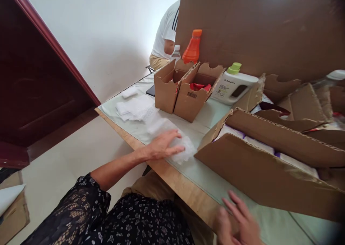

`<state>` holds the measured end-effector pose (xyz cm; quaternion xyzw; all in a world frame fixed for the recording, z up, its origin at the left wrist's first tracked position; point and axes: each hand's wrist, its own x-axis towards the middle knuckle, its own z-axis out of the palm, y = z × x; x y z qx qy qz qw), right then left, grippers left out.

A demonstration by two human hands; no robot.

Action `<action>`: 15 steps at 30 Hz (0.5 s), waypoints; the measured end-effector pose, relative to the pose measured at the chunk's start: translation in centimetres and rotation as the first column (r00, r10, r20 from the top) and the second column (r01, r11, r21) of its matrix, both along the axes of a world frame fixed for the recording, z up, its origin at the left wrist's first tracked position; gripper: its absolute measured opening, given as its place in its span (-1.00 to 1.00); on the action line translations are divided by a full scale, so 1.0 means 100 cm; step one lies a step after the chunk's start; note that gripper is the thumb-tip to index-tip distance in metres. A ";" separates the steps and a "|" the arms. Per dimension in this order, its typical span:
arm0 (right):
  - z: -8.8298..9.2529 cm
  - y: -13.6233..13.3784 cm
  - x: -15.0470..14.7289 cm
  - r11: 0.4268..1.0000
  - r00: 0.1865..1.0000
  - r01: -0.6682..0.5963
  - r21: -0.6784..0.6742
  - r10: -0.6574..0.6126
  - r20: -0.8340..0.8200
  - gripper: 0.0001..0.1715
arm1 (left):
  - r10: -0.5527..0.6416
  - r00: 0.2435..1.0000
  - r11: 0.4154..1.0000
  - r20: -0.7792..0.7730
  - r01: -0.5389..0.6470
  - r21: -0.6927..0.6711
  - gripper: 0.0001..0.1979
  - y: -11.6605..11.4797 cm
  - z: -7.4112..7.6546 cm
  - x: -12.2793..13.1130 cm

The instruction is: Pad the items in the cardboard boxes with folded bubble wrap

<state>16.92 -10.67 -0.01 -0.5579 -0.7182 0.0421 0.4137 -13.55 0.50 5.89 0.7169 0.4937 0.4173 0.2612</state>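
Someone's left hand (165, 144) lay loosely spread over a piece of bubble wrap (188, 149) on the counter (188, 191), thumb and fingers well parted, touching it rather than gripping it. From where I stood, the right hand (238, 220) was blurred but looked unclenched and free, its fingers apart over the counter's edge, near the long cardboard box (253, 173). More white wrapping (136, 108) lay just beyond the left hand, beside two smaller boxes (165, 96).

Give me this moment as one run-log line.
left hand: fingers spread, over clear plastic wrap | right hand: blurred, by wooden table edge | nearby: long cardboard box holding white packs
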 end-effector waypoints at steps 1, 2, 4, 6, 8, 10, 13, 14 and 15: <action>0.000 0.001 -0.013 0.996 0.997 -0.074 0.042 0.072 0.041 -0.73 | -0.074 0.997 0.997 -0.027 0.073 -0.022 -0.68 -0.001 -0.006 0.004; -0.001 0.003 -0.022 0.988 0.987 -0.139 0.068 0.133 0.084 -0.74 | -0.100 0.994 0.995 -0.032 0.099 -0.027 -0.63 -0.002 -0.010 0.003; -0.006 0.007 -0.030 0.977 0.970 -0.204 0.057 0.194 0.144 -0.73 | 0.008 0.999 1.000 -0.032 -0.008 -0.017 -0.65 -0.002 -0.012 -0.017; -0.011 0.011 -0.030 0.982 0.972 -0.187 0.039 0.179 0.153 -0.70 | 0.256 0.964 0.966 -0.070 -0.259 -0.026 -0.71 0.003 -0.009 -0.056; -0.015 0.013 -0.025 0.985 0.973 -0.170 0.031 0.163 0.161 -0.67 | 0.506 0.851 0.855 -0.138 -0.516 -0.046 -0.77 0.011 -0.002 -0.106; -0.019 0.015 -0.020 0.983 0.965 -0.183 0.014 0.177 0.194 -0.66 | 0.652 0.739 0.743 -0.170 -0.667 -0.046 -0.80 0.020 0.004 -0.159; -0.024 0.017 -0.015 0.978 0.946 -0.206 -0.032 0.208 0.249 -0.65 | 0.805 0.552 0.553 -0.216 -0.831 -0.063 -0.92 0.032 0.009 -0.225; -0.026 0.018 -0.013 0.978 0.943 -0.205 -0.037 0.207 0.262 -0.64 | 0.832 0.505 0.500 -0.231 -0.862 -0.081 -0.92 0.036 0.008 -0.240; -0.028 0.019 -0.011 0.979 0.940 -0.202 -0.035 0.204 0.272 -0.64 | 0.848 0.470 0.458 -0.244 -0.882 -0.105 -0.84 0.040 0.006 -0.252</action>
